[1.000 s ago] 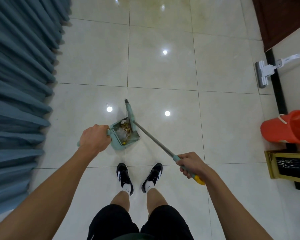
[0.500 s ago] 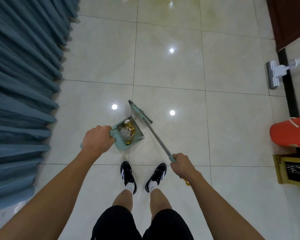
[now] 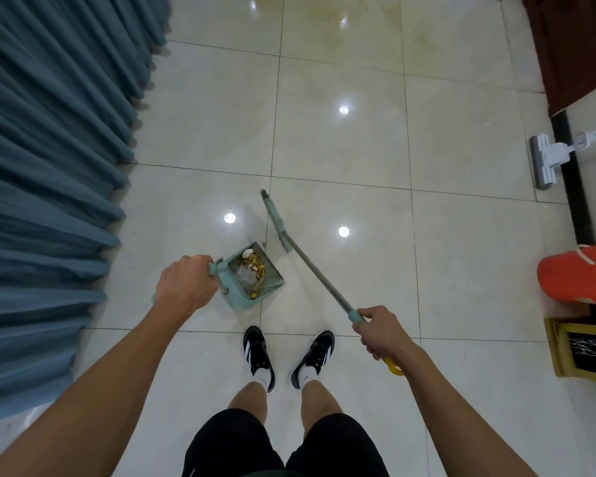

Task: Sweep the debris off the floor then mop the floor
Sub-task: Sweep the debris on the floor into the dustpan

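Note:
My left hand (image 3: 186, 286) grips the handle of a teal dustpan (image 3: 236, 299) in front of my feet. Yellow and white debris (image 3: 252, 265) and crumpled clear plastic lie inside the pan. My right hand (image 3: 381, 330) holds the grey pole of a broom (image 3: 319, 275); its narrow teal head (image 3: 276, 220) sits on the tiles just right of and beyond the dustpan, apart from it. A white flat mop (image 3: 547, 160) rests on the floor by the right wall.
Blue curtains (image 3: 45, 173) hang along the left. An orange bucket (image 3: 580, 273) lies on its side at the right, with a gold-framed box (image 3: 561, 349) below it. A dark wooden door (image 3: 572, 46) is at top right. My shoes (image 3: 258, 356) stand on the glossy tiles.
The broom head has swung out of the dustpan to the right and beyond it. My right hand has moved right with the pole. The dustpan has stayed near the same spot.

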The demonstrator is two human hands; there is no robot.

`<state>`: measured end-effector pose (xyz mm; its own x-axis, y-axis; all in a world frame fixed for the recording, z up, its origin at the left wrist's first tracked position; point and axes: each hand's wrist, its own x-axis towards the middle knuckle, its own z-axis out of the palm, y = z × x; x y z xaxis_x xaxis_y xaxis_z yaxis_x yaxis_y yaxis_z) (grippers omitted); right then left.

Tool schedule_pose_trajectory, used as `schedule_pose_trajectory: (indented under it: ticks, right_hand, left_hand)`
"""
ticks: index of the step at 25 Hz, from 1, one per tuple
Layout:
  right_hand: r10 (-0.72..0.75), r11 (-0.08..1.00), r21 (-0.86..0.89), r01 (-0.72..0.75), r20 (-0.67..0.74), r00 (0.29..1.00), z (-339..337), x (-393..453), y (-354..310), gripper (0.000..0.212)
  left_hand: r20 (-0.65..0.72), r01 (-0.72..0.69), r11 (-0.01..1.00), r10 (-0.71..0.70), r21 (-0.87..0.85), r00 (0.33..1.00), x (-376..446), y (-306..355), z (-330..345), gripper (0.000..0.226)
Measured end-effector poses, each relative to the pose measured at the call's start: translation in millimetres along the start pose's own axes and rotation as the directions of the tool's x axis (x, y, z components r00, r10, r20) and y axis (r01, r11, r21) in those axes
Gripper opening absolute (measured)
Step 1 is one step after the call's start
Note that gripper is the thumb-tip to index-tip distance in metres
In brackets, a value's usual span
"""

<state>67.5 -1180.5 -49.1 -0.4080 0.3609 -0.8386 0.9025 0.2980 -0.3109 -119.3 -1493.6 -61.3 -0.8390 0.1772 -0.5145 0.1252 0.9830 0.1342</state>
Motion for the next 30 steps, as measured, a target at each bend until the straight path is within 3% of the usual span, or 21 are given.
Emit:
schedule_pose_trajectory:
  ticks: [6, 11, 13, 16, 20, 27, 30]
  right_hand:
    - [-0.087, 0.976, -0.202, 0.083, -0.007, 0.996, 30, 43, -27, 0.038]
    - [-0.102, 0.885, -0.451, 0.12, 0.063, 0.993, 49, 48, -40, 0.026]
    - [-0.065, 0.905, -0.411, 0.109, 0.119, 0.991, 46, 42, -47, 0.025]
    - [-0.005, 0.979, -0.199, 0.041, 0.178, 0.984, 29, 27, -46, 0.026]
    - [0.043, 0.998, 0.03, -0.048, 0.155, 0.987, 4, -2, -34, 0.023]
    - [-0.026, 0.999, -0.036, 0.027, 0.033, 0.999, 5, -2, -33, 0.014]
    - [-0.035, 0.99, -0.137, 0.033, -0.013, 0.999, 16, 4, -18, 0.022]
  left_hand:
    - [-0.017, 0.038, 0.999, -0.038, 0.008, 0.999, 2, -16, -9, 0.012]
    - [-0.018, 0.047, 0.999, -0.047, 0.014, 0.999, 5, -25, -9, 0.012]
    - [-0.027, 0.034, 0.999, -0.033, 0.016, 0.999, 7, -24, -6, 0.011]
    - [-0.031, 0.013, 1.0, -0.013, 0.01, 0.999, 8, -23, -3, 0.008]
    - [-0.016, -0.008, 1.0, 0.008, 0.013, 1.0, 6, -25, -3, 0.009]
    - [-0.004, -0.063, 0.996, 0.063, 0.067, 0.998, 5, -22, -11, 0.009]
    - [-0.002, -0.054, 0.995, 0.054, 0.08, 0.999, 7, -28, -10, 0.009]
